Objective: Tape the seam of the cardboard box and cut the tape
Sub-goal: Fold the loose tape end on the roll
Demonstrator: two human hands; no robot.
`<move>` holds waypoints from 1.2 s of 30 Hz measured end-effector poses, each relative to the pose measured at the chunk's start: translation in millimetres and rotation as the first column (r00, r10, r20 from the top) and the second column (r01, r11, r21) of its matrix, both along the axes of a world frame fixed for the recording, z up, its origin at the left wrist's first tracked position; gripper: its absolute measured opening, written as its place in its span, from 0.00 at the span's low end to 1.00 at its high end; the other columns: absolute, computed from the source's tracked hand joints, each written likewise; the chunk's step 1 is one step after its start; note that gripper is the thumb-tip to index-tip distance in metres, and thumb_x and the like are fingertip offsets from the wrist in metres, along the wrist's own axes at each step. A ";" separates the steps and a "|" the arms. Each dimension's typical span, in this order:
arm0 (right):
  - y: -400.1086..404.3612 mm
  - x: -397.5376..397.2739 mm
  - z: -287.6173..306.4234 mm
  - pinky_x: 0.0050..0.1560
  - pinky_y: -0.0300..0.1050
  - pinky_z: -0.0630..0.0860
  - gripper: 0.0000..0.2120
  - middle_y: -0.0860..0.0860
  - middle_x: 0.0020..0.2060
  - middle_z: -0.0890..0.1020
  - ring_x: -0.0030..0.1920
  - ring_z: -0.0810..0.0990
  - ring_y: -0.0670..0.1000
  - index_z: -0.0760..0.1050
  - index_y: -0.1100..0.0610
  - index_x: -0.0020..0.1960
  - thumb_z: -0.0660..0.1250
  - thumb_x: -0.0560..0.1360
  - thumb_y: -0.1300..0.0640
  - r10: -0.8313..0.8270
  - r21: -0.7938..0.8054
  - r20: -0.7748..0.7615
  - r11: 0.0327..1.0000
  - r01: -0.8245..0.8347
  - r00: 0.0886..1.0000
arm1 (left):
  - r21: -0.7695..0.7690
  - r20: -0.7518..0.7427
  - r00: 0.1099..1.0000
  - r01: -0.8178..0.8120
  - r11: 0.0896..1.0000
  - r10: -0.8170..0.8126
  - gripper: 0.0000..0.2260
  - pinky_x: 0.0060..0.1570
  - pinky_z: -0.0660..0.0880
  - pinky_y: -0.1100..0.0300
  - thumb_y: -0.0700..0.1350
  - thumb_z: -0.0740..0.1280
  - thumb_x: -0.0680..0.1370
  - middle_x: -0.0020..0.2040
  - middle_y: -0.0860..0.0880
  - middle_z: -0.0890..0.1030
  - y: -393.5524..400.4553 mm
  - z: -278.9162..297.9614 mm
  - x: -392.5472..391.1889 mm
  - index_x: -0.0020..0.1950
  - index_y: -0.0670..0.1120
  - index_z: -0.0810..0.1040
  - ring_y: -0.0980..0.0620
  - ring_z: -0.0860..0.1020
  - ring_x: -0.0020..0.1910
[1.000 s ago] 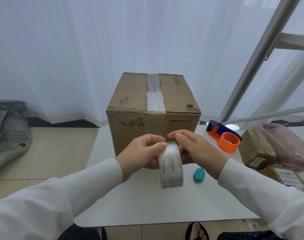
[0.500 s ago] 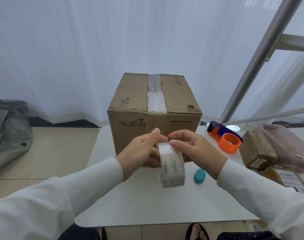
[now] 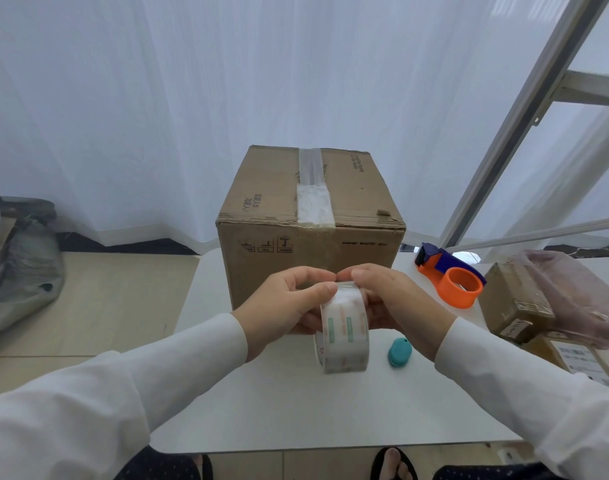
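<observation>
A brown cardboard box [image 3: 279,188] stands at the far middle of the white table [image 3: 296,410], with clear tape along its top seam. In front of it I hold a roll of clear tape [image 3: 344,337] upright, on edge, above the table. My left hand [image 3: 285,306] grips the roll's left side, thumb on its top. My right hand [image 3: 389,299] holds the right side, fingertips meeting the left hand's at the roll's top edge. Whether a tape end is lifted I cannot tell.
An orange and blue tape dispenser [image 3: 452,278] lies right of the box. A small teal object [image 3: 399,352] sits on the table by my right wrist. Small cardboard parcels [image 3: 514,303] and a plastic bag [image 3: 580,299] crowd the right edge. A grey bag [image 3: 15,265] lies on the floor left.
The roll has stayed in both hands in front of the box. My fingertips have shifted along its top edge and now meet there.
</observation>
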State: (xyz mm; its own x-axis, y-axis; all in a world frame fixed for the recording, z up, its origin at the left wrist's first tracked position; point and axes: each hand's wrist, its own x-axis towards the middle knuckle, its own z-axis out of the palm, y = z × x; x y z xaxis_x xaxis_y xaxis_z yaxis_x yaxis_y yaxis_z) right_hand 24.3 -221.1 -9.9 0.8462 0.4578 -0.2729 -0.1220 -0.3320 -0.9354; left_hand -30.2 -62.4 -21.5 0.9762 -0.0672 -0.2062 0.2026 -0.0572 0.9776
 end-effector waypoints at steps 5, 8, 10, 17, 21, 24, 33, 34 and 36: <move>-3.3 -3.5 0.9 0.43 0.44 0.80 0.06 0.55 0.42 0.82 0.45 0.82 0.56 0.74 0.49 0.46 0.59 0.76 0.57 0.047 0.010 0.058 0.999 -0.048 0.997 | -0.013 0.002 1.000 0.000 1.000 0.000 0.07 0.45 0.80 0.56 0.47 0.64 0.77 0.36 0.49 0.83 -0.1 -0.8 -0.3 0.52 0.50 0.79 0.52 0.81 0.34; -2.8 -2.7 0.6 0.42 0.43 0.80 0.06 0.53 0.41 0.82 0.43 0.82 0.54 0.74 0.49 0.46 0.59 0.76 0.56 0.041 -0.001 0.080 0.999 -0.041 0.996 | -0.033 -0.008 1.000 -0.003 0.999 0.003 0.08 0.44 0.80 0.57 0.48 0.63 0.77 0.34 0.50 0.83 0.3 -0.7 -0.2 0.53 0.49 0.79 0.53 0.81 0.33; -3.0 -3.4 0.4 0.42 0.44 0.80 0.05 0.52 0.41 0.82 0.42 0.82 0.53 0.73 0.49 0.47 0.59 0.76 0.55 0.030 0.006 0.101 1.000 -0.030 0.994 | -0.034 -0.008 1.000 -0.002 0.999 0.002 0.09 0.43 0.80 0.58 0.48 0.63 0.77 0.35 0.49 0.83 0.1 -0.2 0.4 0.54 0.49 0.79 0.52 0.81 0.34; -1.8 -5.2 -0.2 0.39 0.41 0.80 0.06 0.51 0.39 0.82 0.38 0.82 0.50 0.74 0.49 0.47 0.58 0.77 0.54 0.004 0.005 0.125 1.000 -0.005 0.992 | -0.051 -0.011 1.000 -0.002 0.999 0.002 0.09 0.39 0.79 0.61 0.48 0.63 0.77 0.38 0.46 0.83 -0.2 0.6 0.6 0.53 0.48 0.80 0.49 0.80 0.36; -2.3 -5.0 1.2 0.44 0.45 0.80 0.06 0.52 0.42 0.82 0.42 0.82 0.52 0.74 0.49 0.49 0.58 0.77 0.53 0.025 0.019 0.101 0.999 -0.027 0.995 | -0.068 -0.014 1.000 -0.010 0.998 0.009 0.09 0.40 0.79 0.59 0.48 0.62 0.78 0.36 0.46 0.82 0.4 1.2 1.5 0.52 0.48 0.80 0.49 0.80 0.35; -2.2 -4.6 0.8 0.45 0.46 0.79 0.07 0.53 0.41 0.82 0.42 0.81 0.54 0.75 0.49 0.47 0.57 0.77 0.53 0.016 0.044 0.055 0.999 -0.019 0.998 | -0.073 -0.014 1.000 0.003 0.997 -0.004 0.10 0.38 0.79 0.60 0.48 0.62 0.77 0.37 0.45 0.82 1.4 1.5 1.5 0.52 0.48 0.81 0.50 0.80 0.34; -3.1 -3.1 3.3 0.44 0.46 0.79 0.11 0.58 0.42 0.81 0.41 0.80 0.53 0.76 0.52 0.49 0.54 0.78 0.55 0.016 0.196 -0.111 0.981 0.006 0.994 | -0.128 0.043 0.999 0.011 0.992 -0.005 0.09 0.37 0.80 0.60 0.47 0.61 0.78 0.34 0.49 0.83 3.3 4.1 1.8 0.52 0.48 0.79 0.52 0.82 0.34; -3.3 -3.1 3.9 0.44 0.46 0.79 0.12 0.58 0.42 0.81 0.41 0.80 0.53 0.76 0.52 0.49 0.54 0.78 0.55 0.010 0.199 -0.114 0.980 0.013 0.993 | -0.138 0.045 0.999 0.011 0.990 -0.005 0.09 0.38 0.80 0.60 0.47 0.60 0.78 0.33 0.50 0.84 3.5 3.9 1.9 0.52 0.48 0.79 0.52 0.82 0.34; -3.8 -2.6 5.3 0.43 0.45 0.79 0.12 0.58 0.40 0.80 0.40 0.81 0.52 0.76 0.51 0.48 0.53 0.79 0.55 -0.010 0.189 -0.106 0.981 0.030 0.994 | -0.144 0.056 0.998 0.009 0.989 -0.001 0.08 0.38 0.81 0.60 0.46 0.60 0.78 0.31 0.51 0.83 3.0 3.4 2.4 0.53 0.49 0.77 0.54 0.82 0.32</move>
